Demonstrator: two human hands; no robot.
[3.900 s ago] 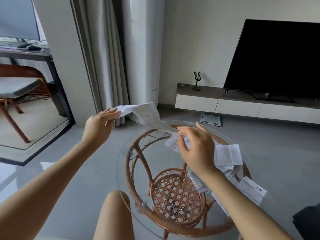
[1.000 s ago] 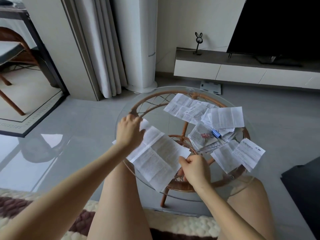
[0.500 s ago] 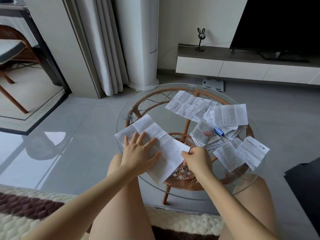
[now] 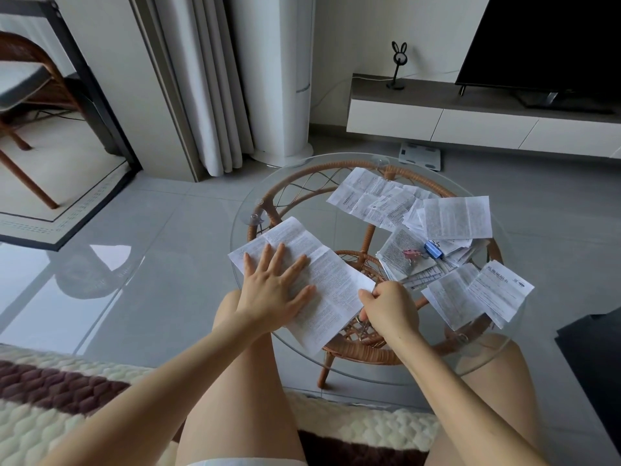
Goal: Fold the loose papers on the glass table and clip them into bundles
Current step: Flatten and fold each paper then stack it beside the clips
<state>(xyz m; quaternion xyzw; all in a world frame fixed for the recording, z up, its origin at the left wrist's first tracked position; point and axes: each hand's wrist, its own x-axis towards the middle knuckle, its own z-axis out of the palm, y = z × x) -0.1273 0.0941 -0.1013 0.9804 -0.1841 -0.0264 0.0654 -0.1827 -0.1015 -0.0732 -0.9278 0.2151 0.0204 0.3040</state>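
Grey floor tiles showed through the round glass counter (image 4: 248, 196). At its near left edge lay a printed sheet (image 4: 336, 290). The left hand (image 4: 274, 290) pressed flat on it with fingers spread, while the right hand (image 4: 389, 309) pinched its right corner. Loose papers (image 4: 453, 218) and a blue clip (image 4: 433, 248) lay farther right.

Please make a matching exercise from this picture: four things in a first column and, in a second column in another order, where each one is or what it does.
1. left hand
2. right hand
3. blue clip
4. bathroom scale

A. on the floor beyond the glass table
B. pinches the right corner of the large sheet
C. lies on the paper pile
D. presses flat on the large sheet

Pairs: 1-D, 2-B, 3-C, 4-A
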